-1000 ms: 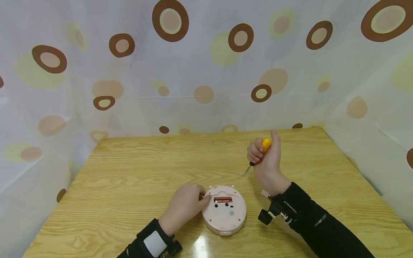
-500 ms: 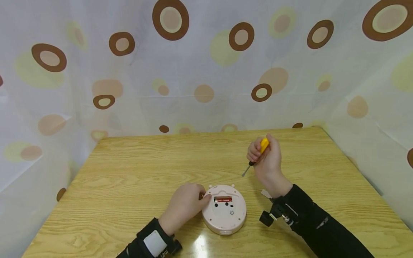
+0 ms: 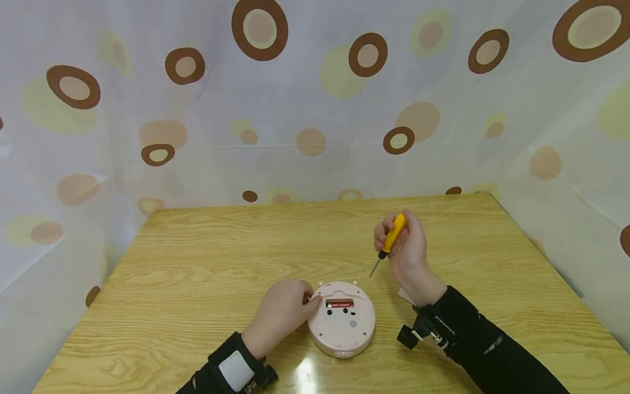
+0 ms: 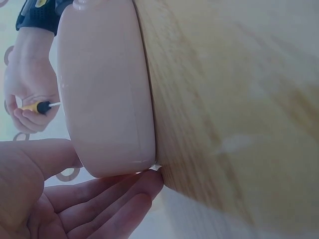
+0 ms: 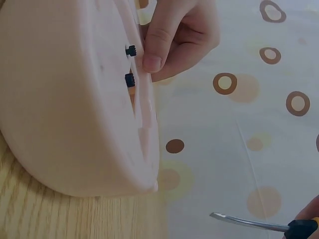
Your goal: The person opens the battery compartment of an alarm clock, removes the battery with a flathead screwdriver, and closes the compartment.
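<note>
head view: lower centre, left hand [image 3: 283,313] pinches a round pink device [image 3: 339,338], thumb on top, fingers at its side. device lies flat, red battery [image 3: 339,303] running left-right. right of centre, right hand [image 3: 407,249] holds yellow screwdriver [image 3: 395,234], slanting, tip down-left, apart from device.

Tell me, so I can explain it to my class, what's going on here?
A person's left grip holds the left edge of a round pink device lying on the wooden table, a red battery showing uncovered in its upturned face. The right grip holds a yellow-handled screwdriver, its metal tip apart from the device.
</note>
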Demonstrator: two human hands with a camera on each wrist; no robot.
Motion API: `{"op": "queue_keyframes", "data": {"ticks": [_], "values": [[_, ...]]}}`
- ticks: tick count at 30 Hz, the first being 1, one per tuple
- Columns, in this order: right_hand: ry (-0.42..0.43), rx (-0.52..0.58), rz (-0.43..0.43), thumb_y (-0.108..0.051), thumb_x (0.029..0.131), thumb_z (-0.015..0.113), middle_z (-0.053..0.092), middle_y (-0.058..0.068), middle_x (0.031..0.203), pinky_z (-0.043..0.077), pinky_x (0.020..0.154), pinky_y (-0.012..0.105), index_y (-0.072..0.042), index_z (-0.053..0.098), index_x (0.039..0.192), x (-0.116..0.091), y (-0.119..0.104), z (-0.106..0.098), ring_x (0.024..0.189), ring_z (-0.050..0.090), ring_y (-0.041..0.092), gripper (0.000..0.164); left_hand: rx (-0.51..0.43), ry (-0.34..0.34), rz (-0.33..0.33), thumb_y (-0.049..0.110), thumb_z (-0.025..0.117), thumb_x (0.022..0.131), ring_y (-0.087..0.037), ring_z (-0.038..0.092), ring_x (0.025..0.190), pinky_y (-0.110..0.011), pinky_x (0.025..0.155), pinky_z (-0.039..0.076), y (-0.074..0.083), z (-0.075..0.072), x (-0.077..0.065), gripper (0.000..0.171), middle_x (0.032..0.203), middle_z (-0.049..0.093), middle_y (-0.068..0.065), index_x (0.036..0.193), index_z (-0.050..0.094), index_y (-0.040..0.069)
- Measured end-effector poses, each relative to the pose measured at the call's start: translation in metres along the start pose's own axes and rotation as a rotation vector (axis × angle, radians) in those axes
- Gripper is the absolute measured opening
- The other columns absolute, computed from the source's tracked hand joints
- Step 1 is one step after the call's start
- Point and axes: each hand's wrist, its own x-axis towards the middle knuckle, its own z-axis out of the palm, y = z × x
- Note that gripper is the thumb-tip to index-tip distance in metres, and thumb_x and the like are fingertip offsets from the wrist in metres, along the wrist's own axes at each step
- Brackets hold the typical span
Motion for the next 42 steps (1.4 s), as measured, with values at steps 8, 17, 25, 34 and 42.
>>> {"op": "queue_keyframes", "data": {"ticks": [8,17,25,34,42], "values": [[-0.069,-0.022,-0.063,-0.037,0.115,0.017,0.043,-0.008,0.062,0.021,0.065,0.034,-0.021,0.047,0.08,-0.0007,0.0032,-0.0001,0.057,0.035,0.01,0.049,0.011,0.005,0.006,0.029,0.074,0.1,-0.006,0.042,0.05,-0.021,0.048,0.032,-0.0005,0.0007,0.0002,0.028,0.057,0.049,0.008,0.077,0.073,0.013],[-0.041,-0.072,-0.064,-0.034,0.115,0.02,0.045,-0.008,0.064,0.025,0.066,0.031,-0.021,0.057,0.076,-0.0027,0.0066,-0.0019,0.058,0.035,0.011,0.055,0.004,0.001,0.001,0.028,0.074,0.1,-0.006,0.042,0.05,-0.021,0.048,0.032,0.0008,0.0005,-0.0014,0.026,0.057,0.049,0.008,0.079,0.075,0.012],[-0.059,-0.062,-0.007,-0.037,0.116,0.023,0.04,-0.007,0.073,0.032,0.071,0.027,-0.018,0.042,0.081,-0.0039,0.0052,-0.0026,0.067,0.038,0.009,0.043,0.006,0.003,-0.001,0.028,0.074,0.1,-0.006,0.043,0.05,-0.021,0.047,0.032,0.001,0.0003,-0.001,0.026,0.057,0.05,0.008,0.08,0.075,0.012],[-0.073,-0.115,0.0,-0.036,0.116,0.022,0.042,-0.007,0.069,0.034,0.068,0.026,-0.018,0.043,0.084,-0.0067,0.0057,-0.0023,0.062,0.04,0.009,0.043,0.007,0.005,0.001,0.028,0.074,0.1,-0.006,0.043,0.05,-0.021,0.047,0.032,0.0006,0.0009,-0.0007,0.026,0.057,0.05,0.008,0.079,0.075,0.012],[-0.057,-0.044,-0.048,-0.031,0.113,0.021,0.034,-0.01,0.059,0.021,0.057,0.027,-0.02,0.039,0.074,-0.0061,0.005,-0.0014,0.052,0.027,0.008,0.045,0.012,0.014,0.003,0.028,0.074,0.1,-0.006,0.042,0.049,-0.021,0.047,0.032,0.0006,0.0013,-0.0009,0.026,0.057,0.049,0.008,0.079,0.075,0.012]]}}
